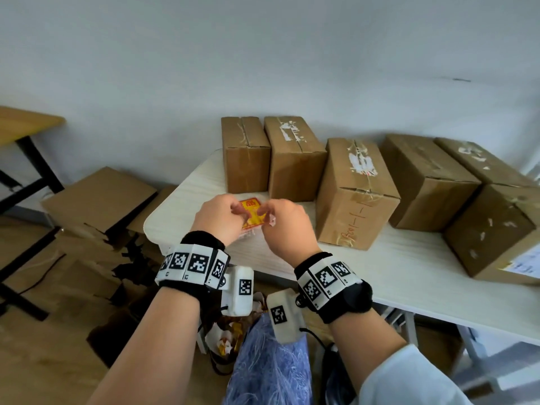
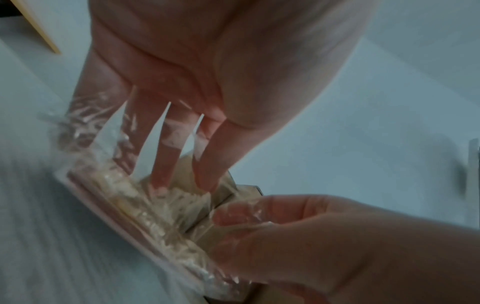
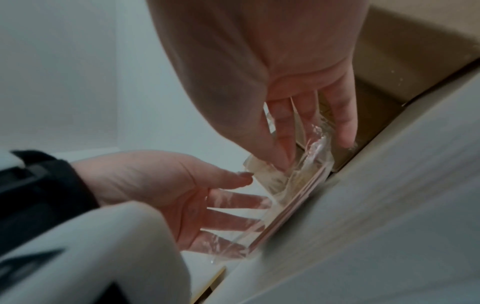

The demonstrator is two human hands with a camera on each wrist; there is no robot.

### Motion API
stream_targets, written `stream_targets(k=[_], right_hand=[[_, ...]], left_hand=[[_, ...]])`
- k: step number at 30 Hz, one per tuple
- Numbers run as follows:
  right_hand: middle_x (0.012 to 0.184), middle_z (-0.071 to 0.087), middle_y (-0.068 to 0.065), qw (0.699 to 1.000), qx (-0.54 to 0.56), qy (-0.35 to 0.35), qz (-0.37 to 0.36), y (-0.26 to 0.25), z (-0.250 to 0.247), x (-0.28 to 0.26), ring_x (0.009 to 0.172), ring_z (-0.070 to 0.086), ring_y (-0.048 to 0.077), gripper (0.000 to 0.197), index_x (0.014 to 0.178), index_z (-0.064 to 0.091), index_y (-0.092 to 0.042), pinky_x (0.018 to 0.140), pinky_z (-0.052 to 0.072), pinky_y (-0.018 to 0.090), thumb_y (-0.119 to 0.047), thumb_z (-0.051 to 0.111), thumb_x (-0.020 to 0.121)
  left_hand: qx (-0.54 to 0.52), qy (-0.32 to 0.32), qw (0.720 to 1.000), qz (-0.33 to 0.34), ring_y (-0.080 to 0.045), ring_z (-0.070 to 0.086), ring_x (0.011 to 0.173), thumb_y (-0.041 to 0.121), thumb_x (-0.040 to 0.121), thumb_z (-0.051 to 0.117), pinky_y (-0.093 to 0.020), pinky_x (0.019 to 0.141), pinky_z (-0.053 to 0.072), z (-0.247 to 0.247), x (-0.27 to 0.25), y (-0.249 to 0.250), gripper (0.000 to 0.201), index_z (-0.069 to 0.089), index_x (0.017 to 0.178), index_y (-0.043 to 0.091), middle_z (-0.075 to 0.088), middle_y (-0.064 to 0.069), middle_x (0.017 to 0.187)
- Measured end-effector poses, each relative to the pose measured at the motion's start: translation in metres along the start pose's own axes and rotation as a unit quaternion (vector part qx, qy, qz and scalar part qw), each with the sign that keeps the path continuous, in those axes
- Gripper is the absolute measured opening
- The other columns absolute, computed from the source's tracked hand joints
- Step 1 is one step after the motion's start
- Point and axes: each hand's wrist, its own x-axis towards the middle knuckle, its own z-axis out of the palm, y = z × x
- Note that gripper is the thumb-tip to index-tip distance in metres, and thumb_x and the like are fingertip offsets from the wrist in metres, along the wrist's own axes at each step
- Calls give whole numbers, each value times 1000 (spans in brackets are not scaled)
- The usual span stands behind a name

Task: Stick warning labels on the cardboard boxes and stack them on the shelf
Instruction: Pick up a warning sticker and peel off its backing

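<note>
A pack of red and yellow warning labels (image 1: 252, 213) in a clear plastic sleeve lies near the left front of the white table (image 1: 394, 264). My left hand (image 1: 235, 210) holds the sleeve's left side. In the left wrist view its fingers (image 2: 161, 164) reach down onto the label pack (image 2: 145, 216). My right hand (image 1: 264, 211) pinches the sleeve's right edge, and the right wrist view shows its thumb and fingers (image 3: 283, 156) closed on the plastic of the pack (image 3: 298, 185). Several brown cardboard boxes stand behind, the nearest (image 1: 356, 194) just right of my hands.
Two boxes (image 1: 245, 154) (image 1: 295, 159) stand against the wall behind the labels, with more boxes (image 1: 493, 217) at the right. Flattened cardboard (image 1: 99, 197) lies on the floor at left, beside a wooden desk (image 1: 26, 124). A bag of paper scraps (image 1: 230, 340) sits below the table edge.
</note>
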Motion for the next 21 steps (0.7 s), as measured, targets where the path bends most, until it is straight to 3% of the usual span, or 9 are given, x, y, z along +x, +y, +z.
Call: stream_targets(k=[2, 6, 11, 15, 18, 21], right_hand=[[105, 70, 3, 1000, 8, 22, 3, -1, -4, -1, 97, 64, 26, 27, 94, 72, -23, 85, 53, 35, -4, 55, 85], [101, 69, 3, 998, 23, 55, 9, -1, -10, -2, 94, 63, 24, 26, 87, 71, -22, 80, 50, 31, -3, 53, 86], [93, 67, 5, 993, 52, 102, -5, 1, -19, -3, 87, 62, 21, 19, 86, 70, -14, 77, 50, 31, 0, 56, 88], [86, 65, 3, 984, 100, 148, -10, 3, -24, 0, 81, 59, 20, 22, 77, 67, -16, 74, 53, 41, 2, 56, 83], [84, 64, 1, 977, 133, 165, -1, 4, -29, 0, 79, 58, 18, 20, 75, 67, -14, 74, 52, 39, 1, 56, 81], [85, 67, 4, 970, 164, 182, 1, 6, -35, 0, 81, 59, 19, 23, 79, 70, -10, 75, 50, 36, -2, 50, 86]], left_hand=[[-5, 2, 1000, 12, -25, 62, 103, 24, 91, 64, -41, 94, 49, 1, -2, 4, 3, 64, 89, 25, 69, -4, 108], [-32, 4, 999, 20, -22, 62, 101, 25, 94, 60, -39, 93, 49, 0, -8, 10, 9, 66, 96, 19, 68, -2, 105], [-82, 20, 996, -18, -27, 62, 88, 52, 101, 30, -37, 88, 49, -1, -17, 30, 58, 67, 87, 9, 67, -10, 89], [-93, -3, 996, 1, -25, 64, 82, 36, 99, 45, -33, 76, 47, 1, -18, 41, 42, 71, 77, 13, 70, -7, 79], [-107, -22, 994, 5, -20, 60, 70, 27, 93, 51, -29, 64, 42, 1, -18, 48, 35, 75, 79, 5, 71, -12, 78], [-94, -54, 994, 18, -19, 63, 70, 26, 92, 53, -30, 70, 49, 5, -19, 53, 30, 76, 81, 10, 73, -11, 79]])
